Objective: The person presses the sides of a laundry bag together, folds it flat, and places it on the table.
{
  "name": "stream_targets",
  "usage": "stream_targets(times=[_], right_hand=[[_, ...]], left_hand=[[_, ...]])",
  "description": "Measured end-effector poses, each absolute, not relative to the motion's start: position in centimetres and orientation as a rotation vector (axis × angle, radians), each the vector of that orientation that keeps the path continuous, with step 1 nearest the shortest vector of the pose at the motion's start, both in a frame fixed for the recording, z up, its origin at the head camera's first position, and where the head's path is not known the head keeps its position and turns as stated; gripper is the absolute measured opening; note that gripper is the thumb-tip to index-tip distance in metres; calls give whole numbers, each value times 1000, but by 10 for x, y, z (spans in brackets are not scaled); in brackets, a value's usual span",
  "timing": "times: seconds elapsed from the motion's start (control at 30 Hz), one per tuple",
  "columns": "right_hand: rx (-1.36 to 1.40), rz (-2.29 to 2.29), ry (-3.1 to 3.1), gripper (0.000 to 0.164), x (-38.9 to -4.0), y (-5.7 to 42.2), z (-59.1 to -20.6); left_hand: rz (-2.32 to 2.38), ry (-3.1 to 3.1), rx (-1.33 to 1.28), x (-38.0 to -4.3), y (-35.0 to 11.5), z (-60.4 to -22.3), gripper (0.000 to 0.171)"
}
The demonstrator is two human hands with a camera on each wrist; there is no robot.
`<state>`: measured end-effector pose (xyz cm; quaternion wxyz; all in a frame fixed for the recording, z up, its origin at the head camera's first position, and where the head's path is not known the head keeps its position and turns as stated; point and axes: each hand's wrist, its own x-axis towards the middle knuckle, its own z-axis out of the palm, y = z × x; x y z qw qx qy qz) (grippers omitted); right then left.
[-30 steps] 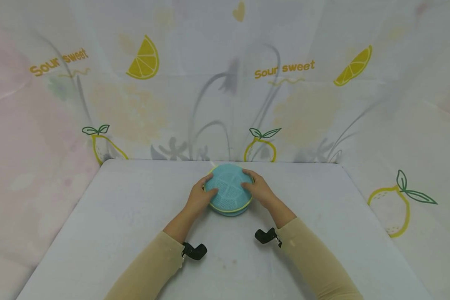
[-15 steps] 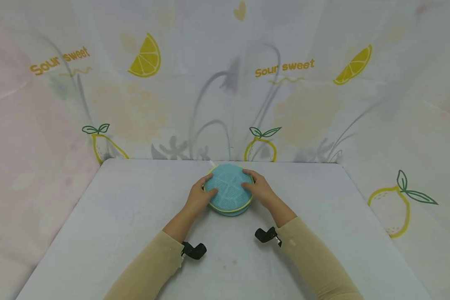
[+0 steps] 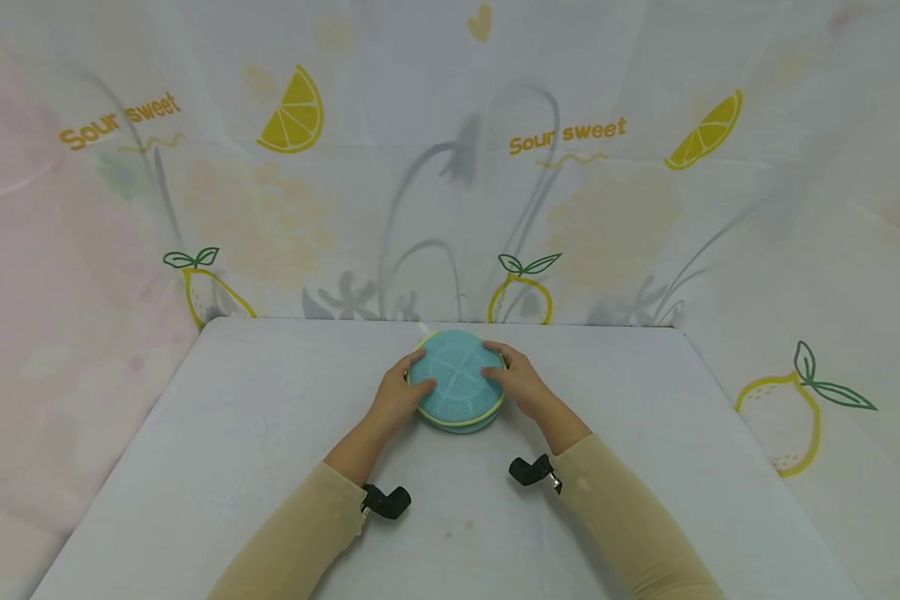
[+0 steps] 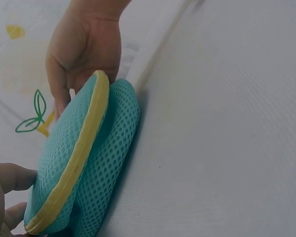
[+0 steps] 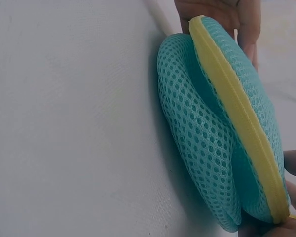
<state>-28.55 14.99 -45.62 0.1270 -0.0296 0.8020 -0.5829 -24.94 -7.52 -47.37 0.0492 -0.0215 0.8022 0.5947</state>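
Note:
A round turquoise mesh laundry bag (image 3: 457, 387) with yellow edging rests near the back of the white table. My left hand (image 3: 399, 396) grips its left rim, thumb on top and the other fingers reaching round the edge. On the opposite side, my right hand (image 3: 523, 382) holds the right rim in the same way. Seen from the left wrist, the yellow band (image 4: 74, 163) stands apart from a rounded mesh underside (image 4: 116, 143) that touches the table. The right wrist view shows a dark gap between the yellow edge (image 5: 239, 116) and the lower mesh part (image 5: 195, 128). Some fingertips are hidden.
The white table (image 3: 270, 417) ends just behind the bag, at a printed cloth backdrop (image 3: 435, 208) with lemon pictures. Similar cloth hangs at both sides. Black wrist cameras (image 3: 387, 502) stick out inward from the beige sleeves (image 3: 300, 533).

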Motion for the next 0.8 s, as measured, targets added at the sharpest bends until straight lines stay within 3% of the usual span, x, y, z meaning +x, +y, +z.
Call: stream_targets(times=[0.47,0.8], right_hand=[[-208,-1363,2670,53,-282,152,-453],[-467,-919,3073,39,-277,149,-451]], left_hand=[[1652,2630,81,-252,-81,-474,65],[1358,2892,320,-252,-84,-476,59]])
